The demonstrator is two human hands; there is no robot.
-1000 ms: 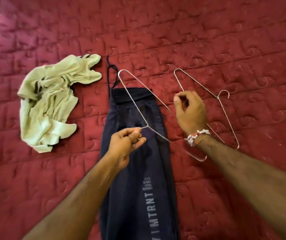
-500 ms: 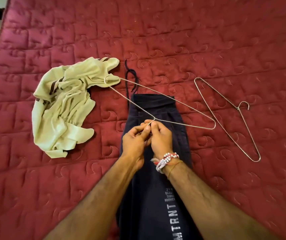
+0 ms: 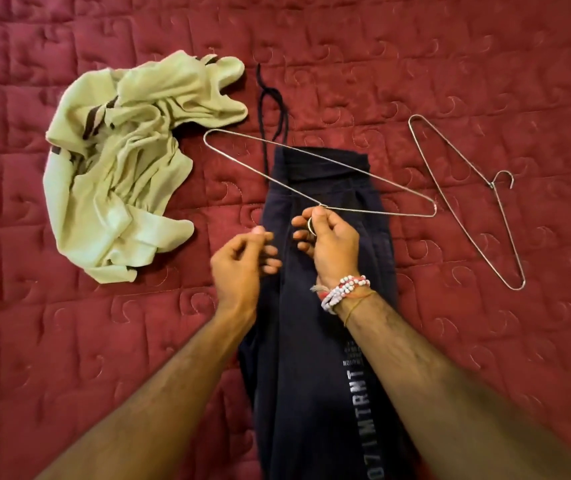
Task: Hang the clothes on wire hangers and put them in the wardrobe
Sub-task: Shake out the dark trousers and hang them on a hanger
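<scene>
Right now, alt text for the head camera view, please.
The right hand pinches a wire hanger by its hook over navy track pants on a red quilted bedspread; the left hand holds nothing. A crumpled pale green garment lies left, a second wire hanger right.

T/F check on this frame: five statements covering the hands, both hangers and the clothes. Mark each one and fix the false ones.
1. The right hand pinches a wire hanger at its neck. True.
2. The left hand grips that hanger too. False: it holds nothing and is clear of the wire.
3. A second hanger lies on the red quilt, right of the trousers. True.
4. The trousers hang from a hanger. False: they lie flat on the quilt.
5. The pale green garment is neatly folded. False: it lies crumpled in a heap.
</scene>
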